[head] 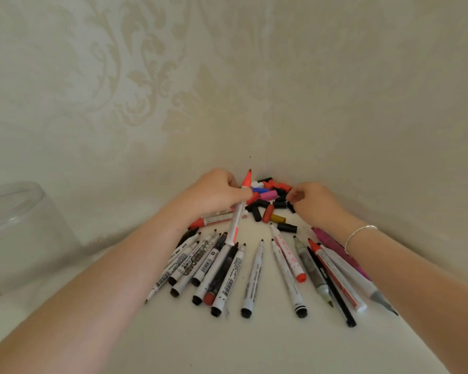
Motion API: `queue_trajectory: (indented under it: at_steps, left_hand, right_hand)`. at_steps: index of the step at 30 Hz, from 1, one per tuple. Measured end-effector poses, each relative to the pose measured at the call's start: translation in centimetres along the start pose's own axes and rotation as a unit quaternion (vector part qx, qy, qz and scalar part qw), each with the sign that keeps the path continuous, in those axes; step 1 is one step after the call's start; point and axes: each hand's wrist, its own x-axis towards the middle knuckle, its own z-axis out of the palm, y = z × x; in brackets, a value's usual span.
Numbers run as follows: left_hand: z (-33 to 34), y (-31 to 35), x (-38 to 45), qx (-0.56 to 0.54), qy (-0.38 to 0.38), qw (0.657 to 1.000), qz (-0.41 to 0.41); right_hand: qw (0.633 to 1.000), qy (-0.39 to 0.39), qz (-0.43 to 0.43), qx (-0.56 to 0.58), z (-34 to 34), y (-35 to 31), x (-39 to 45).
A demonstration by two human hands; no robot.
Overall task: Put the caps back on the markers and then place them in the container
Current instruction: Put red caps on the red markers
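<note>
our left hand (211, 194) grips an uncapped red marker (239, 209) upright over the surface (254, 344). our right hand (312, 202) reaches into the cap pile (270, 197), fingers curled; whether its grip holds anything, we cannot tell. next: select a matching red cap. container (19, 225) stands far left.

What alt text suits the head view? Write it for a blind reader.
A person's left hand holds an uncapped red marker while the right hand reaches into a pile of loose caps. Uncapped markers lie fanned on the table; a clear container stands left.
</note>
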Motion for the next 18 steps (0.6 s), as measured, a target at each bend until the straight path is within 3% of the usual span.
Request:
queue_trajectory:
  at_steps: [3,10,14,18]
  left_hand:
    - [-1.1,-1.2,0.8,-0.035,0.004,0.999,-0.014]
    - [-3.1,-3.5,1.4,-0.119,-0.046,0.991,-0.035]
    - [-3.4,-4.4,1.7,-0.156,-0.065,0.985,-0.029]
    - [-3.7,-4.8,2.3,-0.191,-0.079,0.978,-0.009]
  right_hand:
    - [1.0,-0.008,-0.006,-0.008,1.5,-0.8,0.7]
    - [0.981,-0.05,-0.129,-0.134,3.7,-3.2,3.1]
    - [0.949,-0.076,-0.168,-0.255,4.4,-4.1,4.5]
    - [0.893,-0.051,-0.229,-0.383,5.8,-3.9,6.0]
